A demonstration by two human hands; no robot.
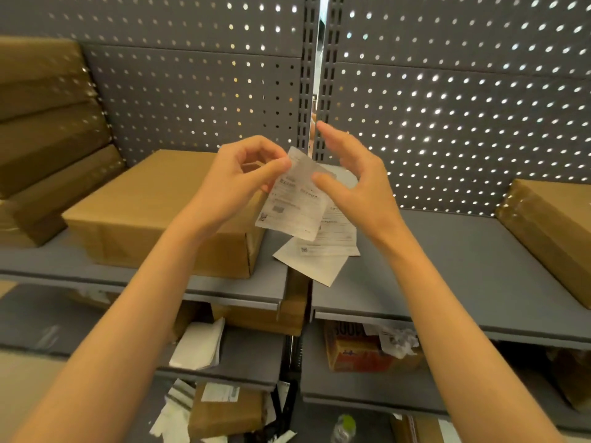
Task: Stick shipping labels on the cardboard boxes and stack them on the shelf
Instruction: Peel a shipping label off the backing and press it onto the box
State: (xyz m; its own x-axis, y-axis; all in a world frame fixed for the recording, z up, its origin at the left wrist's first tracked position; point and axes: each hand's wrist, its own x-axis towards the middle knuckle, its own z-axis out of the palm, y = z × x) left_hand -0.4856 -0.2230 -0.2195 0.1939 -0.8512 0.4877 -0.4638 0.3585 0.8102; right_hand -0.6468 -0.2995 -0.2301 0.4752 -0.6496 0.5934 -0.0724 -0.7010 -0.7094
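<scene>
Head view, the 1 view supplied. Left hand (246, 174): raised in front of the shelf (447, 276), thumb and fingertips pinching the upper edge of a shipping label (292, 206), which hangs printed side toward the camera; the high grip likely keeps the sheet steady for peeling. Right hand (355, 180): fingers spread and mostly straight, thumb tip at the label's right edge, apparently working at a corner or the backing; whether it grips or only touches cannot be told. Loose label sheets (319, 257): at least 2 more lying on the shelf directly beneath the held one, 1 overhanging the front lip, probably staged as the working supply. Cardboard box (160, 212): lying flat on the shelf just left of the hands, top face bare where visible, the likely recipient of this label. Stacked boxes (48, 129): several piled at the far left, cut off by the frame edge. Box at right (550, 228): on the same shelf level, well apart, also cropped. Lower shelves: more boxes, crumpled paper and a bottle (343, 426), only partly seen. Print on the label is too blurred to read; its adhesive side and any backing are hidden.
</scene>
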